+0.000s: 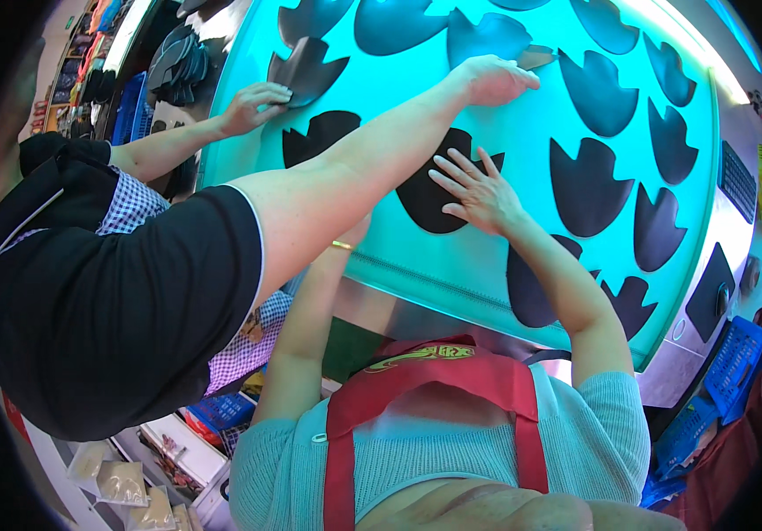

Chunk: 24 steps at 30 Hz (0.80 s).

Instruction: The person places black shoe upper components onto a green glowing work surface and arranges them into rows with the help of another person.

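Note:
My right hand [484,195] lies with fingers spread over a black leather-like piece [429,199], rounded at one end and notched at the other, like a shoe-upper cutting. It rests on a bright turquoise table [416,274]. My left hand [359,233], with a gold bracelet at the wrist, is mostly hidden behind a co-worker's forearm; its fingers do not show. The co-worker's one hand [257,108] touches another black piece [310,73]. That person's other hand [497,81] reaches across in front of me, by a dark piece [487,40] and a small brown item [536,57].
Several similar black pieces [589,186] lie spread over the table. The co-worker in a black top [133,310] leans in from the left. A keyboard [736,181] and a black pad with a mouse [711,292] sit on the right edge, above blue baskets [739,363].

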Each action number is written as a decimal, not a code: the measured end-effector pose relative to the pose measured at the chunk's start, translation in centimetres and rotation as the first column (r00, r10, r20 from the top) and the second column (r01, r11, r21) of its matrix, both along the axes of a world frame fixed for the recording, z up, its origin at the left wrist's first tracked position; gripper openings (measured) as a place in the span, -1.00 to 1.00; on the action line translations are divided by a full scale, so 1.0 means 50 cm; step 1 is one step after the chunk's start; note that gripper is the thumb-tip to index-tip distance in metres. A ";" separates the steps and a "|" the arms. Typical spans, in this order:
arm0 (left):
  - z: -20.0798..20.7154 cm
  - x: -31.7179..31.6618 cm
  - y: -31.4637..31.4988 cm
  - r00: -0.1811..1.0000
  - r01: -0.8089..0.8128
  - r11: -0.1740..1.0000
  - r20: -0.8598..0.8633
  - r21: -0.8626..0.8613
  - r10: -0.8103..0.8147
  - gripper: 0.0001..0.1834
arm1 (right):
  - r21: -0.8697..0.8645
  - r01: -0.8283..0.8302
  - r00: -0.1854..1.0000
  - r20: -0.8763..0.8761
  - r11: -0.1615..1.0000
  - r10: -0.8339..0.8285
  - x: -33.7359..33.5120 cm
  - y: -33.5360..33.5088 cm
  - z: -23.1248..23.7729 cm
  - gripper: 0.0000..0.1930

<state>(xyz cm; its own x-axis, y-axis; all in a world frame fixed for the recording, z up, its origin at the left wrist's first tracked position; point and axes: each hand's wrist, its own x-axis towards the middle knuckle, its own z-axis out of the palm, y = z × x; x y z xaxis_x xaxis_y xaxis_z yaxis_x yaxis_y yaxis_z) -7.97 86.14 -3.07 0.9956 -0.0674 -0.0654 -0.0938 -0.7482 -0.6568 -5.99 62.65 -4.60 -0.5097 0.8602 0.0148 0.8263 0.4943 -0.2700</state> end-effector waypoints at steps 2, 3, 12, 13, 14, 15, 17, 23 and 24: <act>0.002 0.040 -0.017 0.996 -0.069 0.970 -0.062 -0.232 0.056 -0.83 | -0.011 -0.001 1.000 0.006 1.000 0.001 0.052 -0.004 -0.011 -0.31; -0.006 0.045 -0.033 1.000 0.004 0.946 0.021 -0.325 0.003 -0.89 | -0.019 -0.016 1.000 0.004 1.000 0.016 0.073 -0.008 -0.016 -0.31; 0.149 -0.068 -0.098 0.916 0.277 0.952 -0.336 0.129 -0.221 -0.79 | 0.028 0.337 0.941 -0.029 0.941 -0.336 0.028 -0.031 -0.006 -0.33; 0.153 0.015 -0.035 0.875 0.447 0.869 -0.304 0.211 -0.377 -0.77 | 0.027 0.313 0.950 -0.019 0.949 -0.312 0.029 -0.018 -0.007 -0.34; 0.135 0.022 -0.030 0.857 0.512 0.839 -0.168 0.183 -0.486 -0.89 | 0.015 0.310 0.951 -0.005 0.951 -0.310 0.044 -0.015 -0.014 -0.34; 0.133 0.031 -0.023 0.917 0.395 0.913 -0.106 0.104 -0.385 -0.82 | 0.023 0.298 0.954 -0.013 0.954 -0.298 0.045 -0.004 -0.016 -0.34; 0.060 -0.063 -0.104 1.000 0.007 0.981 -0.012 -0.192 -0.010 -0.62 | -0.001 0.298 0.954 0.022 0.954 -0.298 0.086 -0.016 -0.042 -0.34; -0.062 -0.608 -0.408 0.419 -0.645 0.440 0.191 -0.626 0.887 -0.41 | -0.022 0.309 0.949 0.073 0.951 -0.307 0.071 -0.022 -0.004 -0.32; -0.038 -0.575 -0.426 0.370 -0.626 0.406 0.205 -0.666 0.906 -0.43 | -0.033 0.322 0.943 0.100 0.946 -0.318 0.076 -0.027 -0.010 -0.32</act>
<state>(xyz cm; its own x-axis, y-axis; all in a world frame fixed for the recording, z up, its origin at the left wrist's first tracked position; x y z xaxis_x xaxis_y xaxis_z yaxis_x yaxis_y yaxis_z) -36.69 64.82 -4.95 0.4557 0.8669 0.2021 0.8844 -0.4667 0.0076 -2.21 61.28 -5.08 -0.2046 0.9767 -0.0645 0.9611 0.1880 -0.2023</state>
